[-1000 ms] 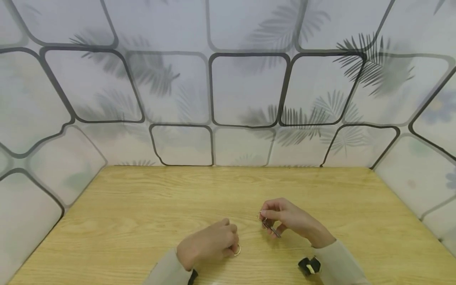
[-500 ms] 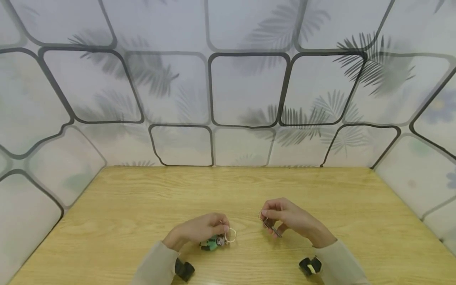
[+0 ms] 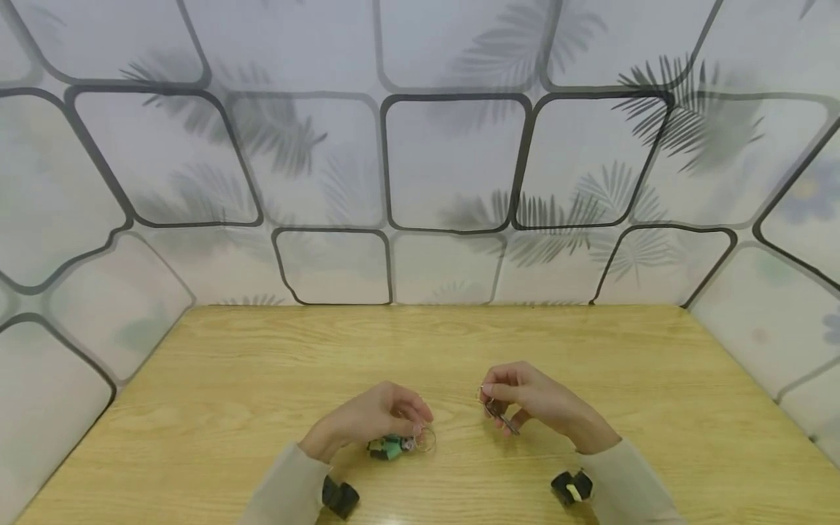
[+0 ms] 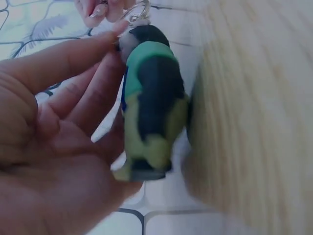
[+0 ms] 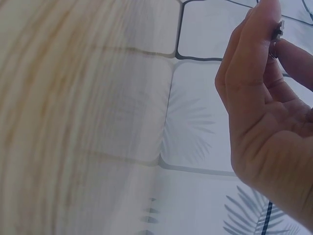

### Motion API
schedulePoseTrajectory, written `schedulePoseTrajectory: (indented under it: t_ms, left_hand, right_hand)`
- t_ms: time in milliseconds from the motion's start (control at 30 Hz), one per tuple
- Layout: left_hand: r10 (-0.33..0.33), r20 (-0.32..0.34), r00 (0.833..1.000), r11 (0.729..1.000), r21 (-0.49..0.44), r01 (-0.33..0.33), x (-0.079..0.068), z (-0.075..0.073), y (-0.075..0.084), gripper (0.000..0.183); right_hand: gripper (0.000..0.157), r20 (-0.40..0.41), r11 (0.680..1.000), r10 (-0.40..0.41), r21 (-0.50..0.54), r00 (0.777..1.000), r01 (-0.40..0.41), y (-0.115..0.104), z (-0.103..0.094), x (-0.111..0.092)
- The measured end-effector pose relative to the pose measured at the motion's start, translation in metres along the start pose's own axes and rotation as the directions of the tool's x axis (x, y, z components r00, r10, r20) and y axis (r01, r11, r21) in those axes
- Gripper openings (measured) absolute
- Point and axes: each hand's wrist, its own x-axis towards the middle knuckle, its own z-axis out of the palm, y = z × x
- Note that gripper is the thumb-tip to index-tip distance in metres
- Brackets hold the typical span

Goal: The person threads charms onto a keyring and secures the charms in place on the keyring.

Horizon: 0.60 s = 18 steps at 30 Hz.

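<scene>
My left hand (image 3: 370,417) pinches a figurine keychain (image 4: 156,98) near its head, where a metal split ring (image 3: 427,439) is attached. The figurine has a black head, a green and black body and yellowish legs. It hangs close to the table surface, below the palm in the head view. To the right, my right hand (image 3: 534,401) holds a key (image 3: 508,424) with a small ring (image 3: 480,394) between thumb and fingers. In the right wrist view only a small metal piece (image 5: 279,30) shows at the fingertips; the rest is hidden by the hand.
Both hands are over a light wood table (image 3: 295,350). A patterned wall covering (image 3: 453,168) stands along its back and sides. Black wrist devices are on both forearms, one at the left wrist (image 3: 340,497) and one at the right (image 3: 572,488).
My left hand has moved left and turned, bringing the figurine into view from beneath it. Its fingers then shifted around the ring. My right hand stays nearly still with the key.
</scene>
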Motion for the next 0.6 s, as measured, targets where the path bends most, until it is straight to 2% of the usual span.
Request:
schedulePoseTrajectory:
  t_ms: [200,333,600]
  left_hand:
    - [-0.042,-0.083,0.996,0.999,0.018,0.044,-0.002,-0.001,0.0012,0.014]
    - [-0.042,-0.075,0.996,0.998,0.032,0.045,-0.0034,-0.0025,0.0017,0.007]
    - [-0.022,-0.048,0.999,0.999,0.035,0.024,-0.0039,-0.0085,0.0023,0.015]
  right_hand:
    - [0.027,0.015,1.0,-0.015,0.001,1.0,0.015,0.0021,-0.0014,0.0003]
    - [0.027,0.019,1.0,-0.013,-0.001,1.0,0.013,0.0032,-0.0023,0.0012]
    - [0.026,0.009,1.0,-0.01,-0.003,1.0,0.01,0.0031,-0.0027,0.0005]
